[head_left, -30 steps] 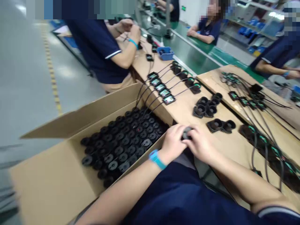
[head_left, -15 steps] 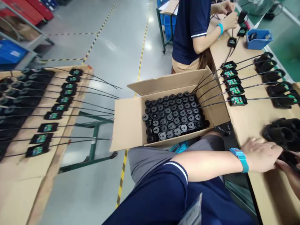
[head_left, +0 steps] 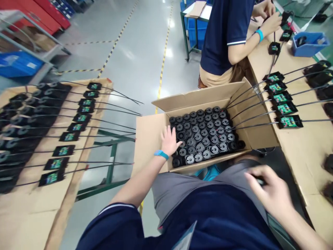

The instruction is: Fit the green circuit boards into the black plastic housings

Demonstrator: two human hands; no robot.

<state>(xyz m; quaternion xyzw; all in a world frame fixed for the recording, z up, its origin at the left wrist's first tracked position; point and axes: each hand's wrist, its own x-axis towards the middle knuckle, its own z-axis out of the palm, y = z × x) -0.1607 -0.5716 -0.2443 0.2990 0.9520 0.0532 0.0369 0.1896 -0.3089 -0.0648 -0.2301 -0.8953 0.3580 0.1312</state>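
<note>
My left hand (head_left: 170, 140), with a blue wristband, reaches over the left side of an open cardboard box (head_left: 151, 140). Its fingers are spread, and it holds nothing. Beneath and beside its fingertips stand rows of round black plastic housings (head_left: 197, 137) packed in the box. My right hand (head_left: 272, 191) is above my lap, between the box and the right-hand bench, and somewhat blurred. Its fingers curl toward the thumb around a small dark thing (head_left: 260, 181) that I cannot make out. Black cables run from the box's right side to small open cases with green circuit boards (head_left: 282, 97).
On the left, a bench (head_left: 28, 211) carries more cased circuit boards (head_left: 63, 150) with cables hanging off its edge. A co-worker (head_left: 226, 38) sits ahead at the right bench (head_left: 299, 152), handling a dark part near a blue bin (head_left: 309, 44). Black parts line that bench's far side.
My left hand has come from the black parts on the right bench across to the box, its fingers now spread. My right hand has drawn back from the bench. The view has shifted.
</note>
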